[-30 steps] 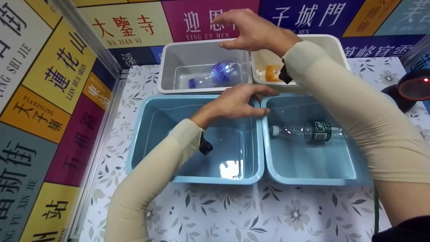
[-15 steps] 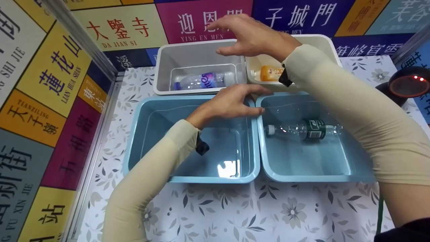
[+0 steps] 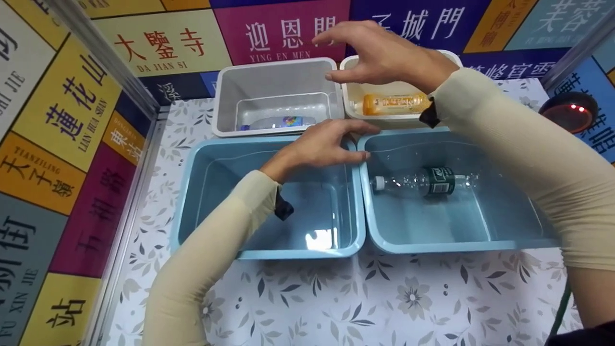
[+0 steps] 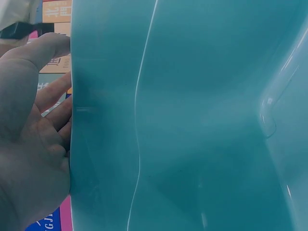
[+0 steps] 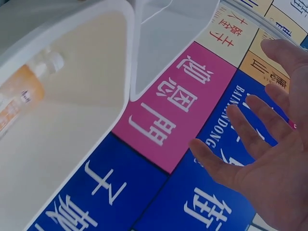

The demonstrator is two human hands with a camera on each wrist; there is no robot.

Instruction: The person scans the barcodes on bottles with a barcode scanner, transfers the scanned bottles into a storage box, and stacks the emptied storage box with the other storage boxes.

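My left hand (image 3: pixel 321 146) hovers at or touches the back inner corner of the left blue bin (image 3: pixel 178 192); contact is unclear. Its fingers are spread and hold nothing. In the left wrist view, this hand (image 4: pixel 33 120) lies beside the blue wall. Raised above the two back bins, my right hand (image 3: pixel 384 57) has loosely spread fingers and nothing in them. A clear bottle with a purple label (image 3: pixel 290 121) lies low in the grey bin (image 3: pixel 223 96), partly hidden by its front wall. An orange-labelled bottle (image 3: pixel 396 104) lies in the cream bin (image 3: pixel 353 60).
A clear bottle with a dark green label (image 3: pixel 439 181) lies in the right blue bin (image 3: pixel 432 247). At the right stands a black device with red lights (image 3: pixel 569 113). Printed sign panels (image 3: pixel 168 41) wall the floral-covered table (image 3: pixel 384 298).
The purple-labelled bottle has rolled toward the grey bin's front wall. My right hand has shifted right relative to the bins. The left hand stays in place while the head view drifts slightly.
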